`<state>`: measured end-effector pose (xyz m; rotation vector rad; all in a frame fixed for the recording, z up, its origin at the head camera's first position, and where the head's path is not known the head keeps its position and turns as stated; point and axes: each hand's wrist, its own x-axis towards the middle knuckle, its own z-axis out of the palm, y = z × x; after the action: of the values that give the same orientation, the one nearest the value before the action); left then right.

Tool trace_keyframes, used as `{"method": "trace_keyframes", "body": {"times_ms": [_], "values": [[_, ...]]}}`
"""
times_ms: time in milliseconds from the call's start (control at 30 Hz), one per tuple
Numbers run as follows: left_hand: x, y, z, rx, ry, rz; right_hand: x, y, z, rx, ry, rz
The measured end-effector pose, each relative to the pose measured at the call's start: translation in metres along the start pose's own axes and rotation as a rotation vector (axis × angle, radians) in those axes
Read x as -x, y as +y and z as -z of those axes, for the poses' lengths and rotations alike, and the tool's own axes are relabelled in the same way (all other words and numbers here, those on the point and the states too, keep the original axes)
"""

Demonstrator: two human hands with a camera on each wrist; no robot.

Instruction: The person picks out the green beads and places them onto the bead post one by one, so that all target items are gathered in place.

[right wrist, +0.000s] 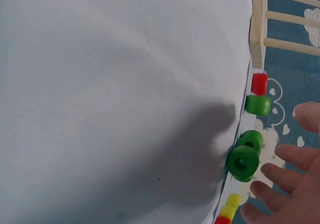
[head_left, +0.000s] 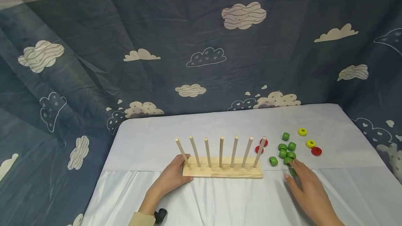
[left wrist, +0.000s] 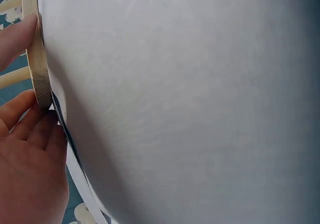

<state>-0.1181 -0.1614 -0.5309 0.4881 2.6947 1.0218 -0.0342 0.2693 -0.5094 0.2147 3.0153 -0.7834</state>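
My left hand (head_left: pixel 172 174) grips the left end of a wooden peg rack (head_left: pixel 223 173), thumb at its front edge and fingers behind. Several upright pegs stand bare along the rack. In the left wrist view, the thumb and fingers straddle the end of the rack's base (left wrist: pixel 38 66). To the right, my right hand (head_left: pixel 311 189) is over the near edge of a cluster of green beads (head_left: pixel 282 153), its fingers spread and relaxed. One green bead (head_left: pixel 293 172) is partly hidden under its fingers. In the right wrist view, the fingers are apart from the green beads (right wrist: pixel 243 162).
Two red beads (head_left: pixel 259 149) lie behind the rack's right end, partly covered by a peg. Beyond the green cluster are two yellow beads (head_left: pixel 311 144) and another red bead (head_left: pixel 316 151). A white cloth (head_left: pixel 141 142) covers the table; a cloud-patterned dark curtain (head_left: pixel 176 20) hangs behind.
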Motion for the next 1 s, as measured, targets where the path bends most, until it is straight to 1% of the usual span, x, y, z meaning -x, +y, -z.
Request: {"method": "trace_keyframes", "body": {"times_ms": [167,400,533,667,833,1000], "values": [[-0.001,-0.002,0.000,0.006,0.013,-0.009,-0.005,0.004,0.002,-0.024,-0.004,-0.018],[-0.002,-0.003,0.000,0.021,0.025,-0.018,-0.007,0.009,0.002,-0.021,-0.033,-0.073],[-0.001,-0.003,0.000,0.034,0.033,-0.009,-0.008,0.012,0.000,-0.019,-0.027,-0.065],[-0.001,-0.003,-0.001,0.046,0.036,-0.005,-0.009,0.017,-0.003,-0.031,-0.020,-0.078],[0.000,-0.006,0.000,0.063,0.021,0.004,-0.011,0.021,-0.005,-0.046,-0.007,-0.101],[0.001,-0.008,0.007,0.117,-0.007,0.014,-0.012,0.023,-0.004,-0.047,0.020,-0.073]]}}
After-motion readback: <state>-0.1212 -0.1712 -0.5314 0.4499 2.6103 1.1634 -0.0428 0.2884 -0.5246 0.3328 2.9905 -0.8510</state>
